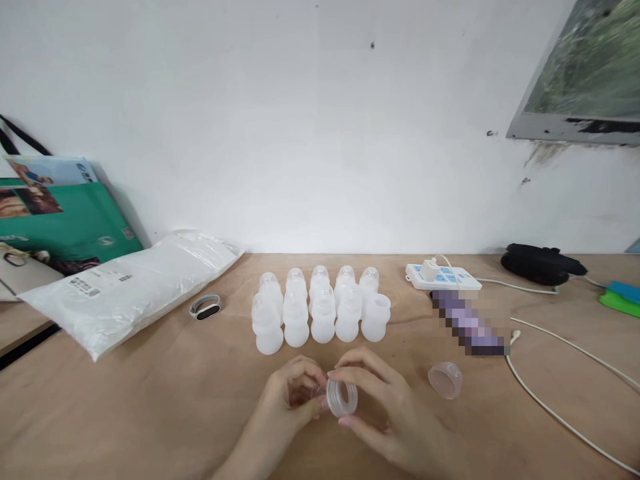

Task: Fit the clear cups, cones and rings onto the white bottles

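Note:
Above the wooden table, my right hand (387,407) grips a clear threaded bottle ring (343,399) between thumb and fingers. Its round opening is turned toward me. My left hand (295,395) is closed around a small clear piece (317,395), probably a bottle teat, at the ring's left side; fingers hide most of it. Beyond my hands stand several frosted white baby bottles (296,323) in two rows. Most wear clear domed caps, while the bottle at the front right (375,320) has an uncovered mouth. To the right of my right hand lies a loose clear domed cap (445,380).
A white plastic package (135,287) and a wristband (205,307) lie on the left. At the right are a power strip (443,276), a pixelated phone-like object (470,323), a white cable (545,408) and a black pouch (540,265). A white wall (300,133) stands behind.

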### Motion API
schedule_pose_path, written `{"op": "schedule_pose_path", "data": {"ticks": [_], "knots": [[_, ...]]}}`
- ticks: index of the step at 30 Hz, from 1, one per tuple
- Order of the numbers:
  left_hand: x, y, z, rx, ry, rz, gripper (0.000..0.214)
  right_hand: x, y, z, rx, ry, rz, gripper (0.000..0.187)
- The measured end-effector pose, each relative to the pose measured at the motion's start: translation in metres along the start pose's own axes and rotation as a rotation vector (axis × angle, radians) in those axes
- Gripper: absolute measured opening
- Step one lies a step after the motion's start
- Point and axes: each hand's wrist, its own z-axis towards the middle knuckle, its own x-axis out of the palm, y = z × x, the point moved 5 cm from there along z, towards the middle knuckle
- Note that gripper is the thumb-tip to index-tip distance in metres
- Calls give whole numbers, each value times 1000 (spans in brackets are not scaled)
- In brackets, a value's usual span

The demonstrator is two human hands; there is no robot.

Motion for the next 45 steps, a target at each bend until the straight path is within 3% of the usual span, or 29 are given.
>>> {"op": "schedule_pose_path", "data": {"ticks": [10,14,17,21,26,30,34,39,45], "knots": [[3,6,1,-95,50,-321,34,25,-20,-7,92,-39,31,42],[5,9,-3,-84,14,-361,46,25,-24,-8,107,-79,172,37],[6,6,-7,-52,-29,-345,43,22,-25,-8,93,-102,275,35],[7,0,-11,-16,-57,-324,38,14,-26,-10,80,-218,194,17],[11,-4,-18,51,-64,-272,34,23,-24,-11,139,-58,15,28],[8,-2,-20,178,-91,-76,28,27,-23,-10,230,-14,127,34],[9,4,-15,272,6,87,50,28,-24,-13,367,-25,284,42],[19,1,-14,150,102,-85,36,31,-23,-15,452,10,495,45],[25,-14,-20,136,141,-276,39,25,-23,-18,494,25,603,49]]}}
